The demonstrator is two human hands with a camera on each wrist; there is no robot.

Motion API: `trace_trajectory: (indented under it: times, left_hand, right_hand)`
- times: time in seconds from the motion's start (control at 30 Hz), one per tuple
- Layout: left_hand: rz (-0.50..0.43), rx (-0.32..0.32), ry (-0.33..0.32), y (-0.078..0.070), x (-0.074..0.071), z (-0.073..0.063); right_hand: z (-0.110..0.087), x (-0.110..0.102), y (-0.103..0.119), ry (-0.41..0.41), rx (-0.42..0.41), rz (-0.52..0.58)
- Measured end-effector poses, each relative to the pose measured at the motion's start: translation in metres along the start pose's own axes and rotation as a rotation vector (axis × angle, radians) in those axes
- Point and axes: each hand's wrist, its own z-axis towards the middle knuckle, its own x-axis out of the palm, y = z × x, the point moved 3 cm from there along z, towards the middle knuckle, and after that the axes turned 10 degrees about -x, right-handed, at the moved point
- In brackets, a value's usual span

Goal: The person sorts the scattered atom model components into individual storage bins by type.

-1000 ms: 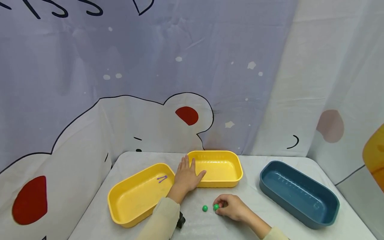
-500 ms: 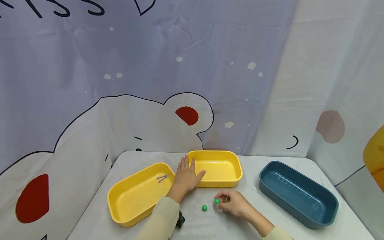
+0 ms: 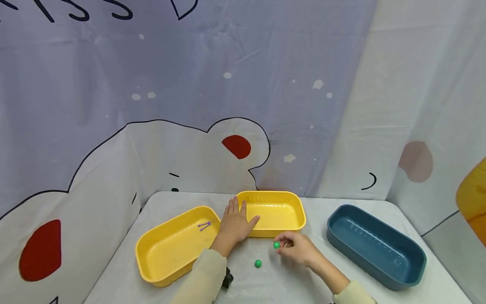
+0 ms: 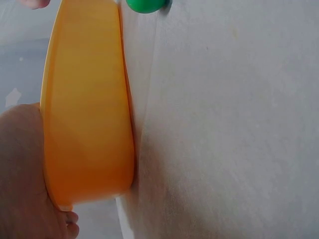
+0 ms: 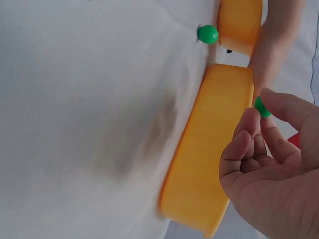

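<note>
In the head view my right hand (image 3: pixel 298 249) pinches a small green ball (image 3: pixel 276 245) between thumb and fingertips. It hovers just in front of the back yellow tray (image 3: pixel 275 233). The right wrist view shows this ball (image 5: pixel 262 107) between the fingertips, above the tray's rim. My left hand (image 3: pixel 235 223) lies on the left end of that tray, fingers straight and spread, thumb pointing right. Below the left wrist view's rim, fingertips (image 4: pixel 72 226) show beside the tray's end wall. A second green ball (image 3: pixel 258 263) rests on the white tabletop, between the two forearms.
Another yellow tray (image 3: pixel 167 276) stands at the left, angled, with small purple pieces (image 3: pixel 204 226) inside. A dark blue tray (image 3: pixel 379 270) stands at the right. A printed cloth (image 3: pixel 190 84) hangs behind the table. Something black (image 3: pixel 228 278) sits at the left wrist.
My right hand has moved up and away from me toward the back yellow tray, carrying the pinched ball. The left hand and the second ball have stayed in place.
</note>
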Motion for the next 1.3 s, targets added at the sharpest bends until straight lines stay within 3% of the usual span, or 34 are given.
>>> trace_trajectory:
  times: [0.6, 1.3]
  left_hand:
    - [-0.010, 0.000, -0.011, 0.001, 0.001, 0.000]
    - [-0.014, 0.004, -0.019, 0.001, 0.001, -0.002]
  right_hand:
    - [0.014, -0.012, 0.009, -0.060, -0.025, -0.010]
    - [0.038, -0.027, 0.013, -0.120, 0.033, -0.006]
